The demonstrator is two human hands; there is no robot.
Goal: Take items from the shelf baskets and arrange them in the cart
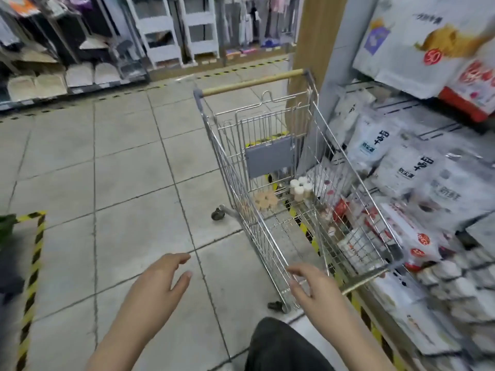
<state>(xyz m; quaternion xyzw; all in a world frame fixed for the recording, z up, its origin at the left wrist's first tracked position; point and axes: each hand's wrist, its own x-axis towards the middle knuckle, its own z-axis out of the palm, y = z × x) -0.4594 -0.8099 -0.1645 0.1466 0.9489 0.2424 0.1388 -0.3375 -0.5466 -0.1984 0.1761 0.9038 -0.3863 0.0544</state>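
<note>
Setting: a retail shop. A wire shopping cart (292, 183) stands on a tiled floor (120, 170) marked with yellow-black tape (33, 253), beside a shelf (417, 108) stacked with packaged goods (401, 167). Across the aisle: slippers (80, 73) on racks, white plastic shelving units (171, 30), hanging clothes (257, 20).

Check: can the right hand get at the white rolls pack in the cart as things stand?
Probably yes. The right hand is open and empty at the cart's near rim; the white rolls pack stands uncovered at the far end of the open-topped basket, though it needs a forward reach.
</note>
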